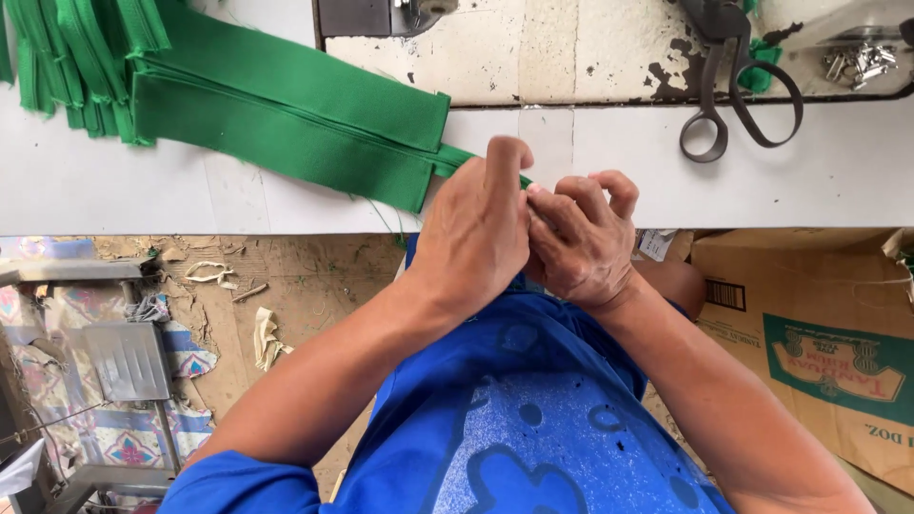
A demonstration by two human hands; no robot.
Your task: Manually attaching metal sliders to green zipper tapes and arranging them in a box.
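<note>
The narrow end of the green strap [455, 160] sits at centre frame on the white table [857, 171], pinched between your left hand [473, 228] and right hand [579, 238], fingers closed tight on it. It looks soft, light and floppy, so hold it by the tip. Its wider folded length [286, 124] runs toward the upper left; black scissors [738, 90] lie upper right.
</note>
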